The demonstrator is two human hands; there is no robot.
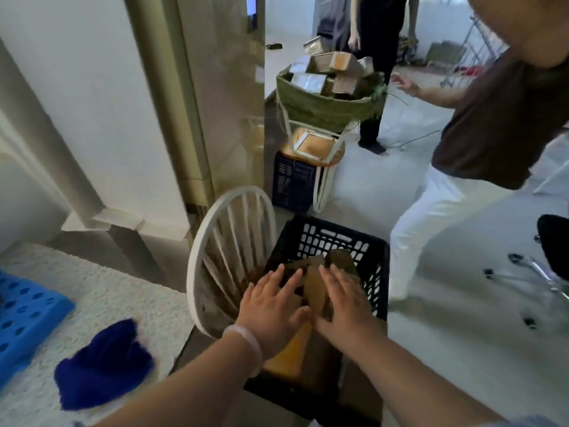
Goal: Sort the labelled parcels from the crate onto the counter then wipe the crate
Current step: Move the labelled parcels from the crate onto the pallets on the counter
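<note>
Speckled bench (101,291) off to the left, blue cloth (101,362) lying on it. Black crate (338,232) dead ahead, just beside a white chair back (228,241), with parcels heaped inside. The tan parcel (314,285) runs lengthwise away from the person, right between the hands. Left hand (271,303) and right hand (345,300) are equally near, fingers straight and spread, gripping nothing. Touching it? Too blurred to tell. Likely a two-sided lift, then a swing left.

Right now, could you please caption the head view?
Left hand and right hand reach into the black crate of parcels; blue cloth lies on the counter.
</note>
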